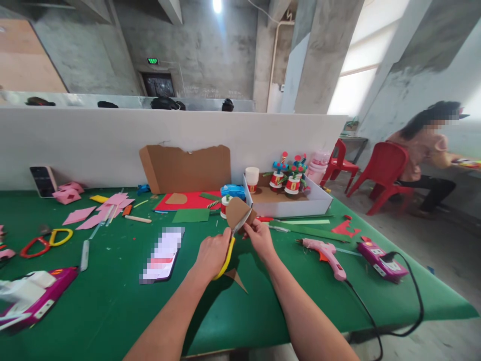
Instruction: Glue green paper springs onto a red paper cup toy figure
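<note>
My left hand (214, 250) grips a pair of scissors (227, 258) by its yellow handle. The metal blades lie across a piece of brown cardboard (236, 211) with a rounded edge. Pinched at its right side, the cardboard is held in the fingers of my right hand (259, 237). A pointed cardboard scrap (236, 279) lies on the green table just below my hands. Behind the cardboard, partly covered by it, stands a small white and red paper cup (224, 204).
A white box (293, 208) holds paper-cup figures. At right lie a pink glue gun (326, 253) and a purple power strip (382, 260) with a black cord. A phone (163, 254), pink paper (99, 213) and another pair of scissors (47, 242) lie left. A person (424, 140) sits far right.
</note>
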A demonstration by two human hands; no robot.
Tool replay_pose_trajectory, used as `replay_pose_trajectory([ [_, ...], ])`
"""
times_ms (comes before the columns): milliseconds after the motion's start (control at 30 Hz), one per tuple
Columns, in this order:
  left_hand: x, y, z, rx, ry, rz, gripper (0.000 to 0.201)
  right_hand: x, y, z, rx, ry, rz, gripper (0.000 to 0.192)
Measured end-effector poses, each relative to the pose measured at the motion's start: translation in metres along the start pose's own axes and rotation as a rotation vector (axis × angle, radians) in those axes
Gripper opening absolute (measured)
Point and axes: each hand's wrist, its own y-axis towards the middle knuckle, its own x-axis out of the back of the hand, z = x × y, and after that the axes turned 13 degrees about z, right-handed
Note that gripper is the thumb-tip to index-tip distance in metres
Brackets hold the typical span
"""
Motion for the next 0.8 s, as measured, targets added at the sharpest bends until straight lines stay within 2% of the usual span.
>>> replay_pose_trajectory([
  [100,0.0,0.0,-0.001,0.014,-0.021,-0.008,0.022,-0.002,-0.001,-0.002,0.011,-0.063,-0.015,0.029],
  [300,0.0,-0.001,0.001,0.021,-0.072,-0.02,0.021,-0.003,-0.002,0.001,-0.018,0.029,0.09,0.031],
  [800,0.008,-0.006,0.0,0.008,-0.117,0.004,0.019,-0.001,-0.003,0.01,-0.012,0.108,0.106,0.038],
])
